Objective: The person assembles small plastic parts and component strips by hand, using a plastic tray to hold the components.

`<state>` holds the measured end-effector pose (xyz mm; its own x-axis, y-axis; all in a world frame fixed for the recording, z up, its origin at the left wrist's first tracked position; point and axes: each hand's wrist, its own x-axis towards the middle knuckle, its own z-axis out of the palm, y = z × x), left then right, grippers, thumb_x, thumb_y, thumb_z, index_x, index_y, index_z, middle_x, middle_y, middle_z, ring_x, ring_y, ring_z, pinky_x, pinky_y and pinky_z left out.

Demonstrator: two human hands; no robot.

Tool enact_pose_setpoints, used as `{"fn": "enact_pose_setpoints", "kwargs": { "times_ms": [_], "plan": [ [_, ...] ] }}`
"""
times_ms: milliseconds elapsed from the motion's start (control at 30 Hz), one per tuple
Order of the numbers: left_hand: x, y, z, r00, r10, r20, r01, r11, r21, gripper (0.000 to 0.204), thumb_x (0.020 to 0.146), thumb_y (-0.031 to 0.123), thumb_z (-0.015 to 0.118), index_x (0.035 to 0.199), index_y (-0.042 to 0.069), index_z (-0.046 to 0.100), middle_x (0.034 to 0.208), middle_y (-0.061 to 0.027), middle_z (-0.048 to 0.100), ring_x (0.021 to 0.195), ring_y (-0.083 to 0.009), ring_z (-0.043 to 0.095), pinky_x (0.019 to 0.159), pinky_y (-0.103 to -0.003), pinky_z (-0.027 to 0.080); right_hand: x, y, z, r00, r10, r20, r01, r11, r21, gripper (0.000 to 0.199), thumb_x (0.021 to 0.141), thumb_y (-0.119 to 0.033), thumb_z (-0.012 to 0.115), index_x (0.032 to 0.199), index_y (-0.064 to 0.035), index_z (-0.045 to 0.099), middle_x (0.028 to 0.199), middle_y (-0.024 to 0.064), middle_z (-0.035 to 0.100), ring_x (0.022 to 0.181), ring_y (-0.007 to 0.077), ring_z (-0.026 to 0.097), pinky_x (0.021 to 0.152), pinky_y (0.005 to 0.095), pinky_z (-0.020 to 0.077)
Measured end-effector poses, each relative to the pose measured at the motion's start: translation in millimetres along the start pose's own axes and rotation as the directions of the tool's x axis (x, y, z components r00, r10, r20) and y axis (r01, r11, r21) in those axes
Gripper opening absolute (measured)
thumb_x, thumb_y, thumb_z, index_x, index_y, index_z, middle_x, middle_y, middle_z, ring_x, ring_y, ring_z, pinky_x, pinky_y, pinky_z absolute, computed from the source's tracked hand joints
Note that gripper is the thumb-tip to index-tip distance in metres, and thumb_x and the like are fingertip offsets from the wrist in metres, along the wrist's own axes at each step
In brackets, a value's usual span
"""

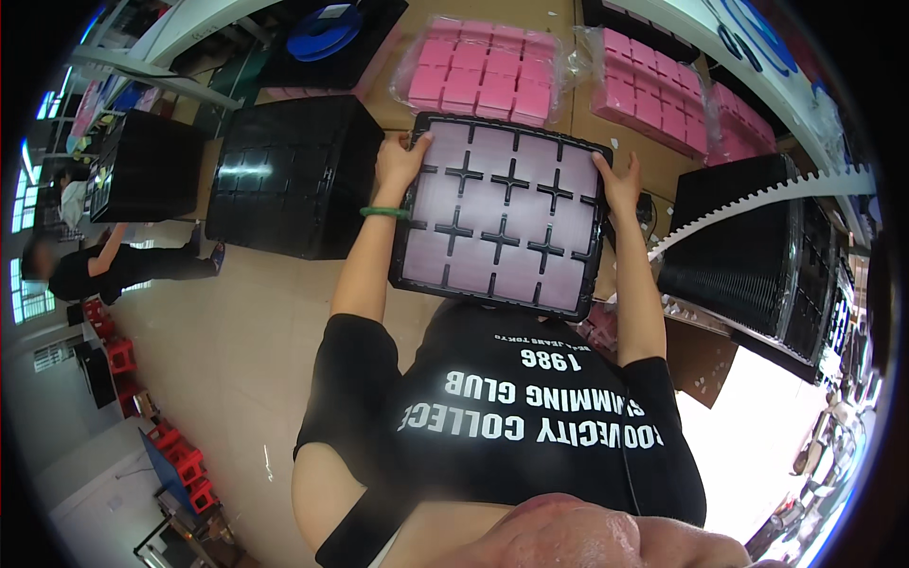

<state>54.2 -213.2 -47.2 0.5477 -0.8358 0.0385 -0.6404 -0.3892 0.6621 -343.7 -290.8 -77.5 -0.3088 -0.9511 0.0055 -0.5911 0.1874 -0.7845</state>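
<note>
A black plastic divider tray (481,299) is held up in front of my body. Its cells hold flat pale pinkish-grey pieces, and black cross-shaped ribs stand between them. My left hand (400,163) grips the upper left edge, thumb over the rim and fingers partly hidden. On the upper right side, my right hand (620,187) clasps the rim, with the thumb on the edge and the other fingers along the outside. A green bangle (383,212) circles my left wrist.
Beyond the tray, wrapped pink blocks (488,68) and more pink blocks (653,99) lie on the cardboard-coloured bench. Black tray stacks stand left (289,175) and right (734,256). A white toothed strip (757,197) arches at right. Far left is another person (90,270) near red stools (180,459).
</note>
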Motion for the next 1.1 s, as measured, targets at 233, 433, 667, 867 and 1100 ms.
{"fn": "enact_pose_setpoints", "kwargs": {
  "times_ms": [233,433,667,867,1100],
  "plan": [
    [-116.8,-44.6,-43.0,0.989,0.118,0.088,-0.106,0.986,-0.129,0.058,0.088,0.05,0.057,0.112,-0.002,0.066,0.117,-0.0271,0.059,0.11,-0.0403,0.056,0.096,-0.043,0.044,-111.5,29.8,-72.2,0.979,-0.161,0.129,0.133,0.971,0.201,0.074,0.081,-0.033,0.076,0.135,0.0068,0.044,0.135,0.0229,0.049,0.123,0.0302,0.048,0.105,0.0362,0.0349],
    [-134.0,-28.4,-67.6,0.992,0.109,-0.058,-0.109,0.994,-0.001,0.044,0.093,0.042,0.053,0.115,0.006,0.067,0.114,-0.0245,0.061,0.104,-0.034,0.059,0.092,-0.04,0.045,-164.9,36.5,-97.6,0.974,-0.132,0.184,0.097,0.977,0.188,0.069,0.083,-0.031,0.074,0.135,0.0049,0.045,0.133,0.0201,0.05,0.125,0.0274,0.046,0.107,0.0354,0.0315],
    [-143.1,79.2,-190.9,0.986,0.03,0.164,0.122,0.542,-0.831,0.017,0.09,0.016,0.065,0.102,0.003,0.067,0.09,0.0027,0.065,0.082,-0.0048,0.056,0.078,-0.022,0.046,-170.1,7.0,-129.0,0.972,-0.19,0.137,0.147,0.95,0.274,0.06,0.086,-0.025,0.071,0.135,-0.0001,0.047,0.131,0.0181,0.052,0.122,0.0241,0.049,0.105,0.0343,0.0334],
    [-190.9,158.4,-378.5,0.838,0.181,-0.515,-0.416,0.823,-0.387,0.027,0.092,0.012,0.064,0.115,-0.001,0.063,0.101,-0.0047,0.065,0.088,-0.0093,0.061,0.08,-0.022,0.048,-175.4,18.1,-142.6,0.971,-0.202,0.126,0.162,0.948,0.274,0.065,0.082,-0.024,0.075,0.136,-0.0025,0.047,0.124,0.0175,0.057,0.118,0.0244,0.052,0.102,0.0355,0.0359],
    [-122.0,111.9,-303.7,0.76,0.508,-0.405,-0.453,0.861,0.231,0.022,0.086,0.015,0.067,0.104,0.003,0.068,0.092,-0.0103,0.066,0.081,-0.0188,0.063,0.07,-0.031,0.048,-201.2,35.4,-143.6,0.981,-0.108,0.159,0.064,0.963,0.261,0.066,0.081,-0.025,0.076,0.135,-0.0025,0.047,0.119,0.0172,0.06,0.115,0.0252,0.055,0.102,0.0372,0.0365]
  ]
}}
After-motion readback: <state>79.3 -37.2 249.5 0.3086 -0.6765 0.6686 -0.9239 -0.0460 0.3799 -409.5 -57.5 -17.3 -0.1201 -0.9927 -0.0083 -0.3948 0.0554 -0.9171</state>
